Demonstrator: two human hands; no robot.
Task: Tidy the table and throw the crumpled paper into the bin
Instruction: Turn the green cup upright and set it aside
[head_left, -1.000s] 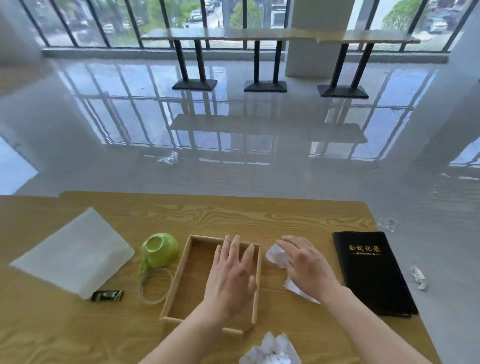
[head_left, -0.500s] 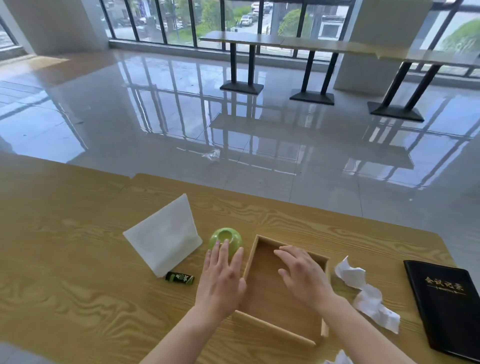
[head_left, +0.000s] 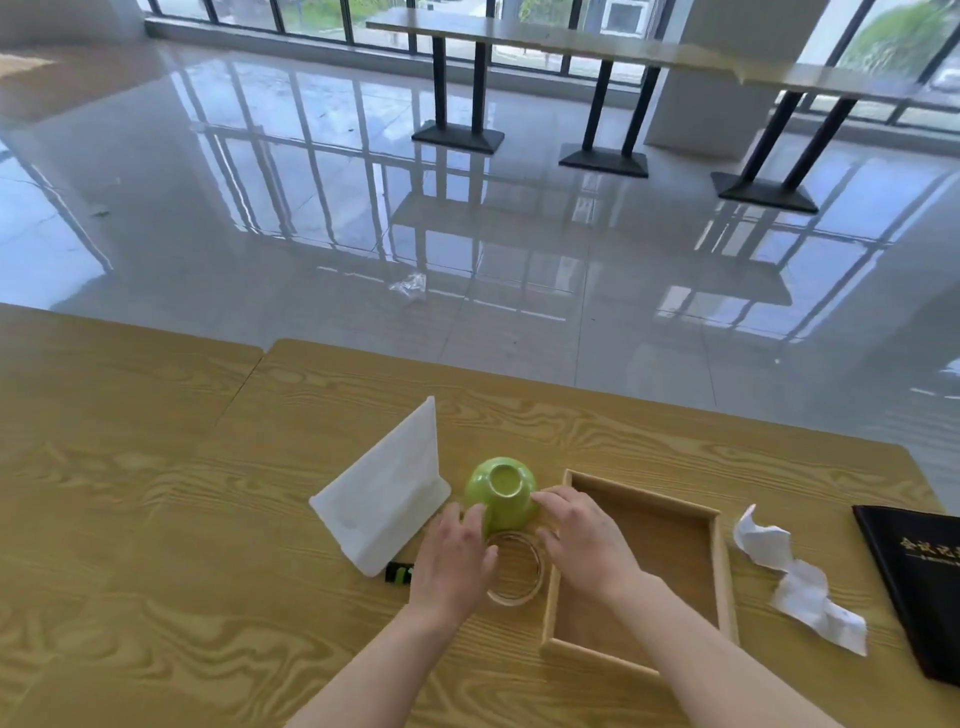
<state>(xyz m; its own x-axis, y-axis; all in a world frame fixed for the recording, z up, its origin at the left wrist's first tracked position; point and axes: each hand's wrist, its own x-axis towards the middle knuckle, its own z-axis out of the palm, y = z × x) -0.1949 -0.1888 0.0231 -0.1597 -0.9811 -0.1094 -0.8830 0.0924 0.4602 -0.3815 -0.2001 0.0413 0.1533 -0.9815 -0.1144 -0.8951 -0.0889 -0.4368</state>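
On the tabletop (head_left: 218, 519) in front of you, both of your hands sit around a green cup (head_left: 502, 490) that lies tipped over, its base turned up toward the camera. Your left hand (head_left: 453, 558) is spread loosely, fingers relaxed and open, with the fingertips reaching the cup's near left side; whether they press on it you cannot tell. Your right hand (head_left: 582, 540) is open too, fingers extended, tips touching or just short of the cup's right side. Neither hand has closed on anything. Between your hands, just nearer to you than the cup, lies a clear glass ring (head_left: 517, 569), flat on the wood. Left of the cup lies a white folded napkin (head_left: 387, 493), and a small black and green packet (head_left: 399, 574) lies at its near corner, partly hidden by your left hand. Right of the cup rests a shallow wooden tray (head_left: 724, 571); your right wrist crosses over its left edge. The crumpled paper (head_left: 795, 577) lies flat on the tabletop just beyond the tray's right side, apart from both hands. A black notebook (head_left: 919, 587) with gold lettering lies at the far right, cut off by the frame edge. Out on the shiny floor (head_left: 260, 208) lies a scrap of clear wrapper (head_left: 410, 286), well beyond the tabletop
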